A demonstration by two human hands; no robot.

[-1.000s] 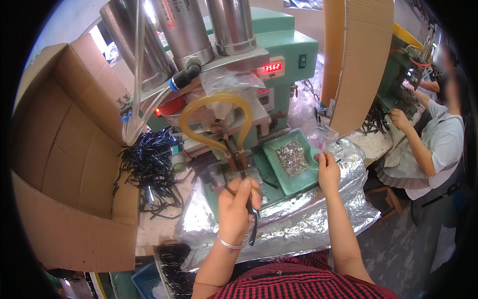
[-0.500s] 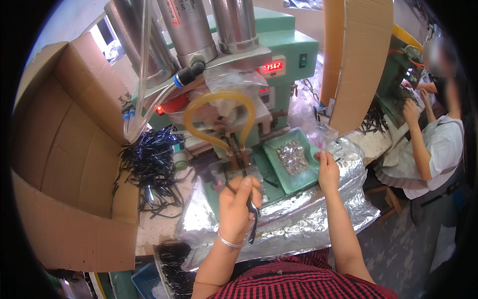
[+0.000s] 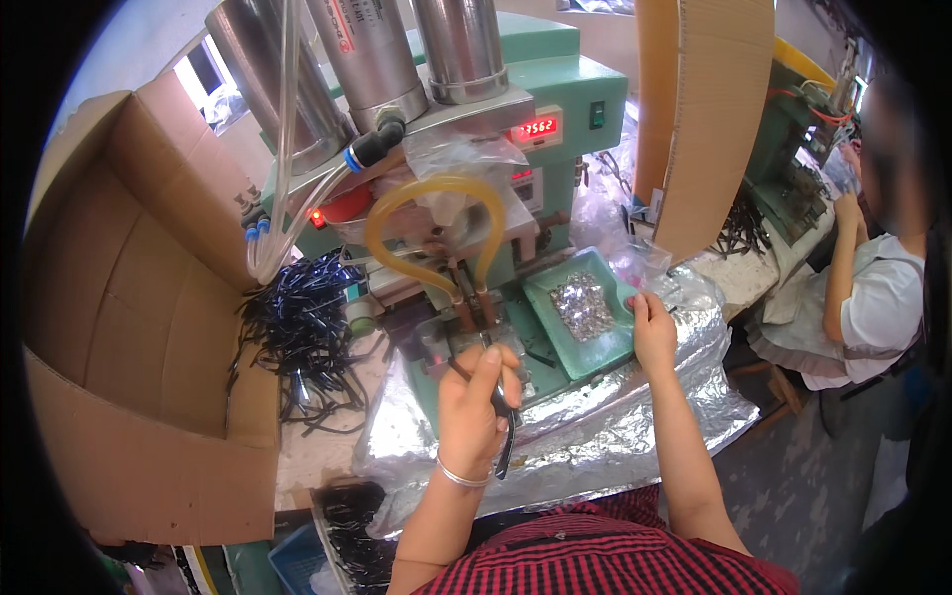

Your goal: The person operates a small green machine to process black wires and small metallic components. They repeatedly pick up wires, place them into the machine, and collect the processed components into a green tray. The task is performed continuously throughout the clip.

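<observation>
My left hand (image 3: 474,402) is closed around a slim, glossy black eyeglass temple (image 3: 507,451), whose curved end sticks out below the fingers. Its other end points at the green press's working head, just beneath two copper-coloured tips (image 3: 474,309) joined to a looped amber hose (image 3: 436,188). At the right rim of a green tray (image 3: 607,361), my right hand (image 3: 654,335) is closed, thumb against forefinger. What those fingers hold, if anything, is too small to make out. Many tiny shiny metal parts (image 3: 582,305) lie in the tray.
Left of the press (image 3: 555,84), dark glossy strips (image 3: 307,322) lie heaped beside a large open cardboard box (image 3: 149,436). Crinkled silver foil (image 3: 595,426) covers the near bench edge. An upright cardboard sheet (image 3: 719,129) stands right; beyond it a co-worker (image 3: 878,297) sits at another machine.
My left hand and the temple stay at the working head almost unmoved. My right hand stays at the tray's rim, its fingers slightly shifted. The co-worker's arms have moved.
</observation>
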